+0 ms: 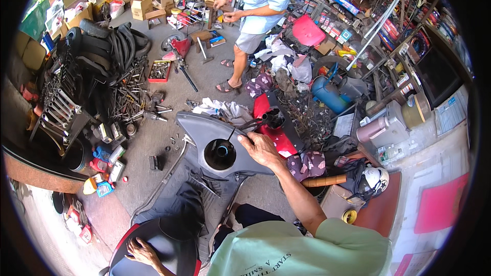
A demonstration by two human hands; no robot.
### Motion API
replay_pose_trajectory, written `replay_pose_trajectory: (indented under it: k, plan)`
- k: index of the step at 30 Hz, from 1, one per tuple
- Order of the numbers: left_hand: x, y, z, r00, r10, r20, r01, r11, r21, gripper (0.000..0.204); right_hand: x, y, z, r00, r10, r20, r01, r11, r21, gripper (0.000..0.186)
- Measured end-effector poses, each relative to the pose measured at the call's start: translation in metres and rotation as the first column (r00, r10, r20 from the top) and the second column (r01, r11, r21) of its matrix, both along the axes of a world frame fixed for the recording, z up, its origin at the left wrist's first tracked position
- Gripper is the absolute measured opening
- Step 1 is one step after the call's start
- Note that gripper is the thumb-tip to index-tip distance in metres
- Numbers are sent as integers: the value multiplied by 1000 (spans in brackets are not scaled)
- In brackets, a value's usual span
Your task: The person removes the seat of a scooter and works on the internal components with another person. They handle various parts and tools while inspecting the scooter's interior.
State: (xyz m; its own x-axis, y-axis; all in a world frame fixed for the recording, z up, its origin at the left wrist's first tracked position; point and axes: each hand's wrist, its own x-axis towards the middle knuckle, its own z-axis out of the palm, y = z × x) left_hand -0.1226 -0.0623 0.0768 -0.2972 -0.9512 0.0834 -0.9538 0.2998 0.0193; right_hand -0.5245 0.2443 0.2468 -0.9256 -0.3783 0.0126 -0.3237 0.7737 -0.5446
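Observation:
My right hand is closed on the right edge of a grey plastic scooter panel. This panel has a large round opening, with a dark round fitting visible inside it. A thin dark strip sticks up beside the opening, near my fingertips. My fingers under the edge are partly hidden. At lower left, my left hand lies with fingers apart on a black scooter seat with red trim. Between the seat and the panel is the scooter's grey footboard. A red scooter body part stands just beyond my right hand.
Another person stands ahead, hands on an object. Loose tools, a red parts tray and a hammer lie on the floor. Tyres are piled left, bottles below them. A blue tank stands right.

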Motion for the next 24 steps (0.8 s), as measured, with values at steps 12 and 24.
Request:
replay_pose_trajectory:
  k: [12, 24]
  plan:
    - [2, -1, -3, 1000, -13, -15, 12, 1000, -23, 41, 1, -1, -3, 999, -2, -37, 2, 1000, 1, 52]
    - [-1, 0, 1, 999, -24, -34, 24, 1000, -20, 43, 0, -1, -1, 1000, -7, -30, 8, 999, 35, 52]
